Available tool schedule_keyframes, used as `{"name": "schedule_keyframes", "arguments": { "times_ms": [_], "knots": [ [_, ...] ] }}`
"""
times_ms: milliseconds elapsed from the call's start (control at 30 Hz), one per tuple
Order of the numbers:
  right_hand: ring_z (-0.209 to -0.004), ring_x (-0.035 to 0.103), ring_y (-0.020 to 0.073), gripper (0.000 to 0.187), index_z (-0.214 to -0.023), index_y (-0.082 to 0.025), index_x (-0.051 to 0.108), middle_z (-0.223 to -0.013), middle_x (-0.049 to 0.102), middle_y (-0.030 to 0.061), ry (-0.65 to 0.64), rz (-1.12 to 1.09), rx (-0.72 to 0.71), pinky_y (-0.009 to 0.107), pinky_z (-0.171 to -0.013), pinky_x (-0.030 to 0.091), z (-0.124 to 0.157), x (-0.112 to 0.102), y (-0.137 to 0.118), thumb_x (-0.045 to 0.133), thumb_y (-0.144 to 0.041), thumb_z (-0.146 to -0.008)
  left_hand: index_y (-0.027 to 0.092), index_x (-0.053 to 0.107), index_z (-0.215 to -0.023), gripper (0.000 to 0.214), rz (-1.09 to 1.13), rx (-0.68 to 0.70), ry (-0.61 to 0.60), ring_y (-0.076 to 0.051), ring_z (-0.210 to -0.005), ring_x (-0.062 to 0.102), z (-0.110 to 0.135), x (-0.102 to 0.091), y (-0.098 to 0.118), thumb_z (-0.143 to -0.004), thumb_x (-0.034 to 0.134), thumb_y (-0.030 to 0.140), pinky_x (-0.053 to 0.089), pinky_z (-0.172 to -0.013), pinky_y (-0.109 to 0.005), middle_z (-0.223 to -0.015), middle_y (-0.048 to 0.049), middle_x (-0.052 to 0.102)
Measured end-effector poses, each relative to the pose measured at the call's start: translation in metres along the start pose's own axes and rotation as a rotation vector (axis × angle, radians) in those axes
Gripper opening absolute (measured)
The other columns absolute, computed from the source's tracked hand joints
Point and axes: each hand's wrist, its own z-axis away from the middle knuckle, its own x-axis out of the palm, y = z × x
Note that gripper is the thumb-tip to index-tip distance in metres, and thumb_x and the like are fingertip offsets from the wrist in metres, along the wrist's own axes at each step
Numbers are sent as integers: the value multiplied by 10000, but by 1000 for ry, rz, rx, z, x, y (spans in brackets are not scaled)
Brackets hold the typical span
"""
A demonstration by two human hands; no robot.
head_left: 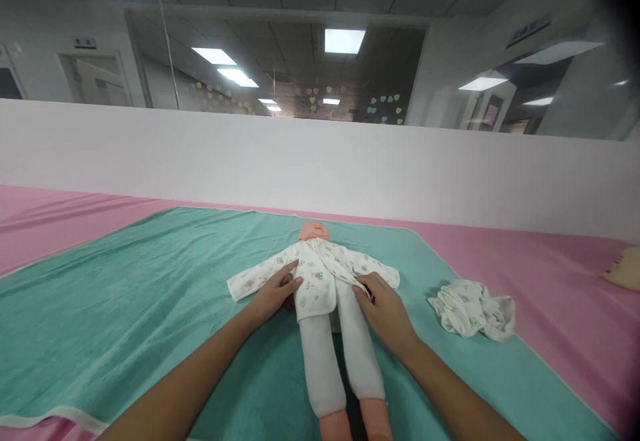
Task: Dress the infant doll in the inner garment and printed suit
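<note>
A baby doll (314,231) lies on its back on a teal blanket (140,294), head away from me. It wears a white printed wrap top (315,274) and white leggings (320,354). My left hand (277,287) lies flat on the doll's left side of the top, fingers stretched out. My right hand (385,307) rests at the doll's other hip, fingertips pinching the edge of the top.
A crumpled white printed garment (473,307) lies on the teal blanket to the right. Pink sheet (525,261) covers the surface around the blanket. A low white wall (320,161) stands behind. A tan object (625,269) sits at the far right edge.
</note>
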Motion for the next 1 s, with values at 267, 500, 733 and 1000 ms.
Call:
{"name": "schedule_keyframes", "arguments": {
  "times_ms": [267, 500, 733, 1000],
  "knots": [
    [-614, 422, 133, 246, -773, -203, 558, -661, 490, -19, 118, -493, 243, 255, -597, 360, -6, 0, 1, 503, -438, -822, 216, 297, -1411, 779, -66, 29, -58, -166, -828, 540, 8, 2, 0, -747, 639, 436, 463, -737, -268, -1023, -53, 555],
    [-659, 444, 119, 244, -814, -204, 564, -741, 509, -15, 117, -850, 331, 240, -622, 379, -11, -7, 3, 559, -446, -788, 294, 243, -1431, 937, -119, 150, -160, -260, -1101, 509, 31, 18, 13, -643, 741, 395, 472, -847, -289, -1379, -84, 326],
    [-694, 482, 150, 186, -908, -229, 607, -781, 561, -5, -30, -432, 198, 281, -670, 402, -1, 5, -2, 579, -331, -756, 300, 247, -1425, 857, -321, 248, -146, -255, -1195, 397, 31, 24, 9, -705, 689, 443, 369, -1006, -380, -1285, -84, 355],
    [-1071, 492, 213, 369, -1071, -277, 574, -1113, 567, 33, -152, -196, -86, 377, -895, 424, 5, -1, -16, 523, -143, -730, 223, 575, -1038, 244, -563, 572, 83, -199, -1007, 459, 26, 34, 11, -804, 528, 174, 405, -903, -365, -1018, -50, 494]
  ]
}}
